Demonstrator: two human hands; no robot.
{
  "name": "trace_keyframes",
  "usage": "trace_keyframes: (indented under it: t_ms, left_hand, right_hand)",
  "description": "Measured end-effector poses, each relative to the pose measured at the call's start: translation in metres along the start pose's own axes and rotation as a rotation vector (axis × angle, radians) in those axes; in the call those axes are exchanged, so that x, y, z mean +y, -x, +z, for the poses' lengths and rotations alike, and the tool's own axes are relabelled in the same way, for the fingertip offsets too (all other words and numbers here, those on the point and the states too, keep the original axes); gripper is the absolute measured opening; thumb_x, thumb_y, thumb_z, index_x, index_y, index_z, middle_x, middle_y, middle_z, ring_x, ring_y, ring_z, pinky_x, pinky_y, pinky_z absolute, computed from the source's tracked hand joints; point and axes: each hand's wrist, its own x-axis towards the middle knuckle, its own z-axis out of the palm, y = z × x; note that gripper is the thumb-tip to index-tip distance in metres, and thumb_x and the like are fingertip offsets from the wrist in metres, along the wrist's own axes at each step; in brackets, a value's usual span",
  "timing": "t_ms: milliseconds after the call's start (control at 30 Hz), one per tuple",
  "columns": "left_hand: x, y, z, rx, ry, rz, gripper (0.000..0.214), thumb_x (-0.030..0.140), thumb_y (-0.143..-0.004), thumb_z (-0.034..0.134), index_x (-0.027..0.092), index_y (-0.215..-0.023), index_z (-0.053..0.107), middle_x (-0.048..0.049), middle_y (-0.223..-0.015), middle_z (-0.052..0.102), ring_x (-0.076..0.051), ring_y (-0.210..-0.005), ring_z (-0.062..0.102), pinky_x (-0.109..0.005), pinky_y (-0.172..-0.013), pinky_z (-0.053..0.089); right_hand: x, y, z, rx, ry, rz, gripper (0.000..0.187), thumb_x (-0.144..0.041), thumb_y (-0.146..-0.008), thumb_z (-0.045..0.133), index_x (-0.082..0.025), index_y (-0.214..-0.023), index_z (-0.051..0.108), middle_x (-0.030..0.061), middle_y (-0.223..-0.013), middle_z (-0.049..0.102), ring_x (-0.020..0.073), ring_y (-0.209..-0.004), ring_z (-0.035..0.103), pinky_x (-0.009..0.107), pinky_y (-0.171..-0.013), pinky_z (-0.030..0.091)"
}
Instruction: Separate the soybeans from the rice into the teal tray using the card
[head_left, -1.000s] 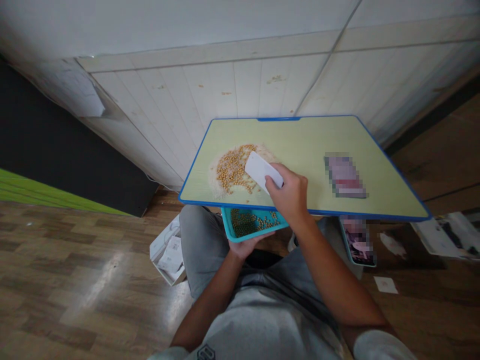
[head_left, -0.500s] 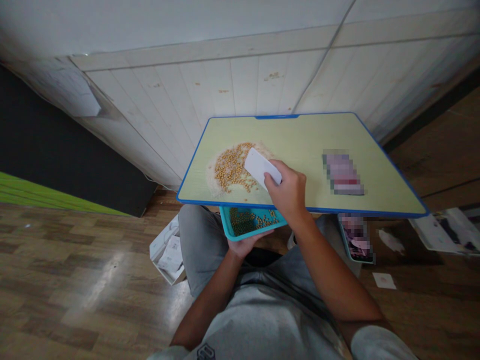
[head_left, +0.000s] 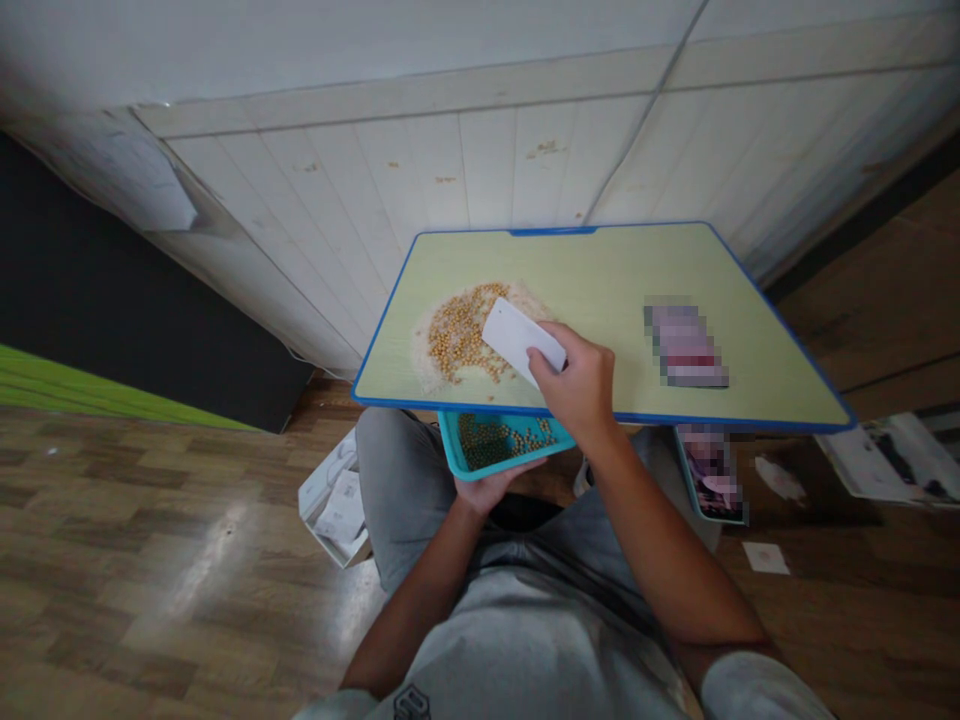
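Observation:
My right hand (head_left: 579, 388) is closed on a white flat card (head_left: 517, 338), whose far edge rests among a pile of yellow beans (head_left: 463, 332) on a pale green table with a blue rim (head_left: 600, 412). The beans lie on a patch of white grains. My left hand (head_left: 491, 486) holds a teal tray (head_left: 459, 458) from below, just under the table's near edge. The tray has several yellow and dark green beans in it.
A blurred pinkish flat object (head_left: 684, 345) lies on the table's right part. Another tray (head_left: 712, 472) stands under the table to the right. A white box (head_left: 335, 500) sits on the wooden floor at the left. Papers (head_left: 889, 462) lie at right. A white panelled wall stands behind.
The white card in my right hand has slid slightly to the left over the beans. The teal tray has stayed under the table edge.

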Motion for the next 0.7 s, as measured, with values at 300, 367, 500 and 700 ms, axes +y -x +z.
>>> trace_keyframes:
  t_ms: [300, 367, 500, 700]
  left_hand:
    - [-0.0011, 0.0005, 0.0031, 0.026, 0.002, 0.013, 0.083, 0.07, -0.107, 0.026, 0.032, -0.179, 0.021, -0.0102, -0.188, 0.018, -0.046, -0.173, 0.006, -0.088, -0.13, 0.002]
    - [-0.0009, 0.0005, 0.0028, 0.028, 0.008, 0.007, 0.083, 0.07, -0.107, 0.026, 0.031, -0.18, 0.019, -0.01, -0.188, 0.016, -0.047, -0.173, 0.007, -0.089, -0.13, 0.002]
    - [-0.0002, 0.0001, -0.0002, -0.001, 0.011, 0.004, 0.085, 0.072, -0.105, 0.029, 0.031, -0.18, 0.02, -0.0097, -0.189, 0.014, -0.047, -0.173, 0.003, -0.089, -0.13, 0.002]
    - [0.0004, -0.0011, -0.0027, -0.01, 0.012, 0.007, 0.085, 0.073, -0.106, 0.029, 0.031, -0.179, 0.023, -0.0102, -0.189, 0.014, -0.047, -0.173, 0.002, -0.089, -0.129, 0.0]
  right_hand:
    - [-0.0001, 0.0007, -0.0027, 0.0, 0.014, 0.005, 0.032, -0.029, -0.091, 0.062, -0.021, -0.114, 0.083, 0.0079, -0.099, 0.087, 0.0265, -0.081, 0.078, 0.037, -0.076, 0.061]
    - [-0.0009, 0.0003, -0.0038, 0.007, 0.007, 0.008, 0.031, -0.029, -0.091, 0.062, -0.02, -0.113, 0.083, 0.0076, -0.098, 0.086, 0.0261, -0.079, 0.077, 0.037, -0.076, 0.061]
    - [0.0001, 0.0005, -0.0045, 0.008, -0.049, 0.004, 0.032, -0.028, -0.09, 0.063, -0.019, -0.112, 0.083, 0.0072, -0.096, 0.086, 0.0256, -0.078, 0.077, 0.037, -0.077, 0.061]
    - [0.0068, 0.0028, -0.0038, 0.0, -0.135, 0.005, 0.03, -0.027, -0.087, 0.067, -0.019, -0.11, 0.084, 0.0064, -0.094, 0.086, 0.0234, -0.075, 0.076, 0.035, -0.075, 0.06]
